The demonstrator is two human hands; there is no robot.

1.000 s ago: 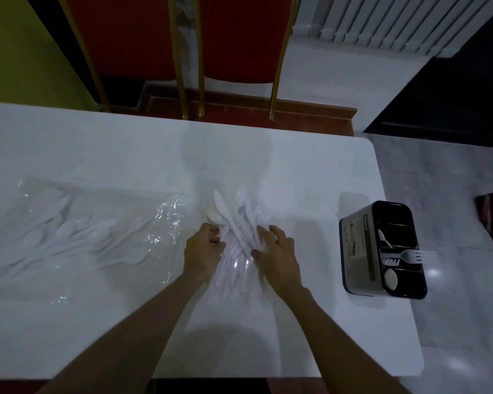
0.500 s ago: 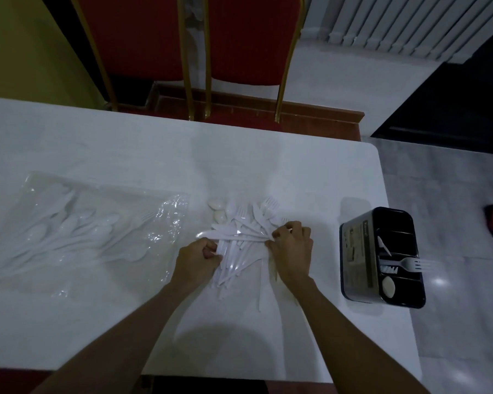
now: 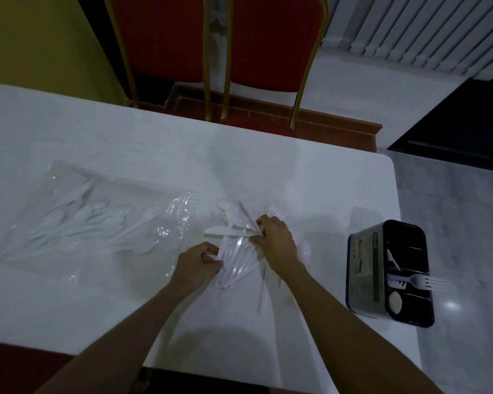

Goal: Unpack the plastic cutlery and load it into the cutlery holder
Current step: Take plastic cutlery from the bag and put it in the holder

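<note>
A loose heap of white plastic cutlery [image 3: 235, 251] lies in the middle of the white table [image 3: 310, 189]. My left hand [image 3: 195, 264] grips handles at the heap's left edge. My right hand [image 3: 276, 241] pinches pieces at the heap's right, its fingers curled over them. A black cutlery holder [image 3: 390, 273] stands at the table's right edge, with a fork, a knife and a spoon in its compartments. At the left lies a clear plastic bag [image 3: 97, 223] with several spoons and forks still inside.
Two red chairs with gold frames [image 3: 211, 52] stand behind the table's far edge. The holder sits close to the table's right edge, with grey floor [image 3: 453, 209] beyond. A white radiator [image 3: 424, 29] is at the back right.
Both hands went from lying on the heap to curling round pieces of it. The heap has spread and shifted, and my right hand has moved up over its right side.
</note>
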